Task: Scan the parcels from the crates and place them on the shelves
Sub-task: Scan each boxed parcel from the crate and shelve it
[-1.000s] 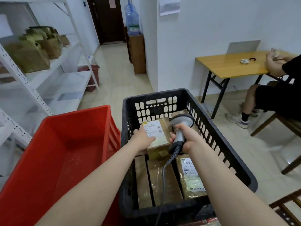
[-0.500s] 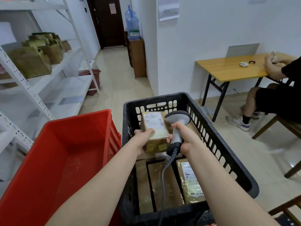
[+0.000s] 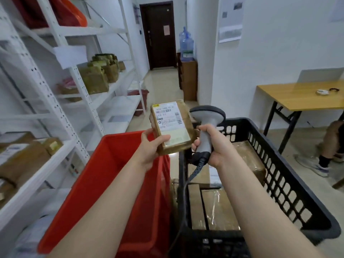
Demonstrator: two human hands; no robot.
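Gripping the parcel [image 3: 172, 127] in the left hand [image 3: 151, 147], thumb pressing on the label face and fingers curling round the left edge, up above the far left corner of the black crate [image 3: 279, 164]. Pointing the parcel's long axis up and away from the palm, label facing the camera. Clutching the scanner [image 3: 206, 118] by its handle in the right hand [image 3: 216, 146], head sitting just right of the parcel, hiding which way its window points. Probably calling for turning that head leftward onto the label, with the nearer right hand.

Standing left of the black crate: a red crate [image 3: 104, 183], then the shelves [image 3: 78, 101]. Lying inside the black crate: more wrapped parcels [image 3: 219, 207]. Sitting right of it, well apart: a table [image 3: 297, 95] and a seated person [image 3: 333, 138], blocking nothing.
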